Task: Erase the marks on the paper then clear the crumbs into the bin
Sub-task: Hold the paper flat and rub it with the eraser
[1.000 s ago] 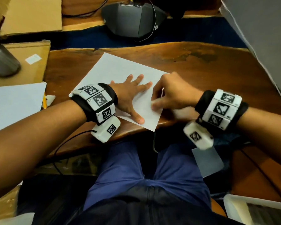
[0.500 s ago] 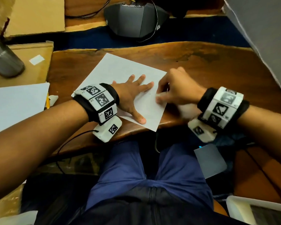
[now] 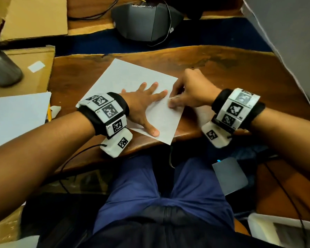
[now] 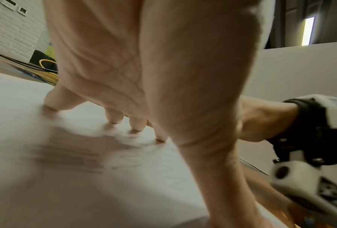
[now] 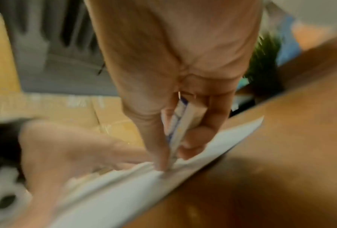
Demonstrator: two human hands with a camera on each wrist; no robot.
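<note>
A white rectangular sheet of paper (image 3: 132, 90) lies slanted on the dark brown wooden desk (image 3: 231, 72), its near corner poking out past the desk's front edge. The left hand (image 3: 143, 104) lies flat on the sheet with fingers straight and spread, thumb stretched toward the near corner, pinning it down. In the left wrist view the fingertips (image 4: 114, 118) press on the paper, and faint pencil scribbles (image 4: 144, 162) show on the sheet beside the thumb.

The right hand (image 3: 190, 93) sits at the paper's right edge, fingers curled round a small white block eraser with blue print (image 5: 181, 123); thumb and forefinger pinch it, and its lower end meets the paper, which buckles into small ridges there. The right wrist view is blurred.

Left of the desk lie a second pale sheet (image 3: 16, 119), a yellow pencil (image 3: 49, 113) and brown cardboard (image 3: 34, 17). A grey cylindrical container (image 3: 2, 68) stands at far left, and a dark grey device with cables (image 3: 145, 18) sits beyond the desk
</note>
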